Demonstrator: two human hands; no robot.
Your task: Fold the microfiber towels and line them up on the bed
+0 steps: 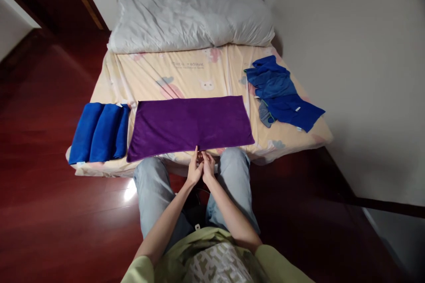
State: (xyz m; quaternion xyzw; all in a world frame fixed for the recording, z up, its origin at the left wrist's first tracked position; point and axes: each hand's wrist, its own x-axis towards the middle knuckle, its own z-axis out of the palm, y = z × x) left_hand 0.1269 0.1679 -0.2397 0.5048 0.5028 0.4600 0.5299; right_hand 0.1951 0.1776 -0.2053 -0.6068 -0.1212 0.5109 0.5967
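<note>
A purple cloth (194, 123) lies spread flat and lengthwise along the front of the bed. At the middle of its front edge is my left hand (195, 169), one finger stretched out to the hem. My right hand (208, 166) is close beside it, between my knees, its fingers loosely bent toward the left hand. No object shows in either hand. Several rolled or folded blue cloths (101, 131) sit side by side at the left of the purple one. To the right, blue cloths (275, 84) lie in a loose, crumpled heap with a small grey piece (265, 114).
The bed (146, 75) has a pale yellow printed sheet. A bunched white quilt (192, 11) covers its far end. My knees are against the bed's front edge. A grey wall (352, 75) rises at the right, and dark red floor (59, 203) shows at the left.
</note>
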